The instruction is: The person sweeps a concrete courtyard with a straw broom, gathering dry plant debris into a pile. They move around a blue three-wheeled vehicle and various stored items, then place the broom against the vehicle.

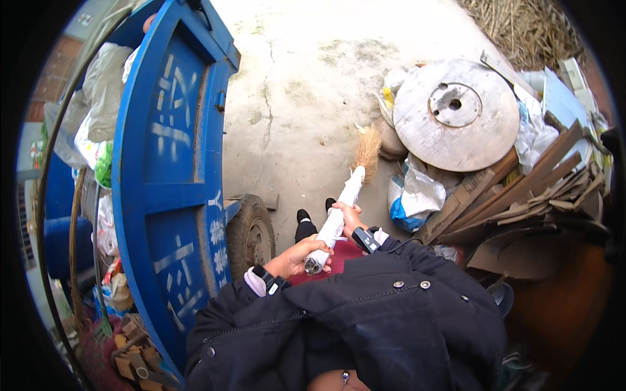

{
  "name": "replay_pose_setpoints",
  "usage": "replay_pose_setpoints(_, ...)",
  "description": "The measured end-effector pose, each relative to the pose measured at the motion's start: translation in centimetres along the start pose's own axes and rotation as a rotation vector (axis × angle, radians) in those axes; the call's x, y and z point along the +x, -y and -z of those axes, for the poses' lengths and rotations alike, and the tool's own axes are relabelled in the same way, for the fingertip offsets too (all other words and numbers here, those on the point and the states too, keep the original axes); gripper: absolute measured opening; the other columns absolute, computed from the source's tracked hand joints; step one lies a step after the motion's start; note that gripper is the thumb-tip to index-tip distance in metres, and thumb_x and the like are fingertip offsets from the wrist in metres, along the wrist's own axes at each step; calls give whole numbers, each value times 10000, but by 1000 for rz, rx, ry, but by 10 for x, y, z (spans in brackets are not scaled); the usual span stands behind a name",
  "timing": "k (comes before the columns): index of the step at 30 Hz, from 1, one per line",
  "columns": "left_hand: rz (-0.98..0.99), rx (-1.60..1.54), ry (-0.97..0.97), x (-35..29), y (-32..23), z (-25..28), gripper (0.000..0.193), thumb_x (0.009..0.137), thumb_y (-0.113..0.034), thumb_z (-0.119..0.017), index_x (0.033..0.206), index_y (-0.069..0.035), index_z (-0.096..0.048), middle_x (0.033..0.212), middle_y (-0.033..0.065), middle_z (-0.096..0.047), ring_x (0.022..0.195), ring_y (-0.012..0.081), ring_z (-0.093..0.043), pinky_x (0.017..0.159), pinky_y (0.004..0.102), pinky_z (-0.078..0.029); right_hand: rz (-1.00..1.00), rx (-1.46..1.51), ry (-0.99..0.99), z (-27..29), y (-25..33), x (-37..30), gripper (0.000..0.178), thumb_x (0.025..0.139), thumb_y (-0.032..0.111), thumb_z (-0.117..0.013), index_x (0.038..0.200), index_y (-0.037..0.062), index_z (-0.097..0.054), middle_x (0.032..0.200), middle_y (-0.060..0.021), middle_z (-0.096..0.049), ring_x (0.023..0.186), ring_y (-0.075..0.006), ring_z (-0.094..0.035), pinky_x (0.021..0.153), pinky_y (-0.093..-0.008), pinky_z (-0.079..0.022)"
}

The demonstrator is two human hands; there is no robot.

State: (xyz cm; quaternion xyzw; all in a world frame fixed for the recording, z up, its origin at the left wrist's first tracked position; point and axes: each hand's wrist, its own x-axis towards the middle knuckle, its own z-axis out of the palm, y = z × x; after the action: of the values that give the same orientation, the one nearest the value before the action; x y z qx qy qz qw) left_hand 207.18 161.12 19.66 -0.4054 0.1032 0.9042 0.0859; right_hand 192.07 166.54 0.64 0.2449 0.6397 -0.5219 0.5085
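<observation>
A short straw broom with a white-wrapped handle slants across in front of my body. Its tan bristles point away from me, and the dark, rough butt end is close to my waist. Around the lower part of the handle my left hand is closed, just above that butt end. My right hand grips the same handle higher up, its fingers wrapped over the white covering. Both wrists wear black devices with straps.
To my left rises a blue metal cart side with white painted marks and a tire. On the right lie a large grey disc, wooden boards and a white-and-blue sack. Cracked concrete stretches ahead.
</observation>
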Motion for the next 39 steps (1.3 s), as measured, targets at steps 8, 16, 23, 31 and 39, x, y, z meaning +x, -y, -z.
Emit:
replay_pose_setpoints(8, 292, 92, 32, 74, -25, 39, 365, 767, -95, -593, 1073, 75, -491, 875, 135, -615, 723, 208, -634, 620, 329, -578, -80, 27, -264, 41, -15, 49, 790, 612, 77, -713, 1199, 74, -184, 1029, -214, -466, 855, -320, -563, 682, -463, -502)
replay_pose_setpoints(16, 200, 18, -136, 76, -55, 51, 283, 768, -87, -580, 1023, -2, -490, 807, 85, -564, 670, 157, -570, 545, 269, -492, -173, -351, -149, -27, -14, 91, 741, 612, 189, -748, 1122, 21, -238, 946, -189, -491, 759, -264, -569, 627, -453, -498)
replay_pose_setpoints(23, 211, 159, 8, 42, -40, 41, 353, 760, -61, -597, 1071, -17, -437, 798, 87, -555, 630, 179, -588, 555, 345, -536, -29, 81, -151, 4, -47, 46, 757, 588, 18, -705, 1148, 75, -198, 1079, -208, -412, 957, -272, -521, 761, -435, -484)
replay_pose_setpoints(31, 161, 159, -110, 93, -69, 29, 328, 778, -98, -595, 1075, -9, -487, 801, 100, -578, 638, 167, -576, 507, 271, -496, -193, -234, -154, -7, -5, 111, 849, 594, 163, -751, 1200, -19, -186, 990, -250, -477, 857, -293, -566, 691, -442, -495)
replay_pose_setpoints(39, 162, 311, -71, 38, -66, 18, 481, 728, -54, -600, 1170, 5, -417, 895, 95, -550, 699, 166, -593, 591, 301, -519, -107, 170, -133, -12, -41, 54, 658, 650, 11, -691, 1064, 146, -198, 1004, -169, -426, 894, -282, -531, 694, -488, -503)
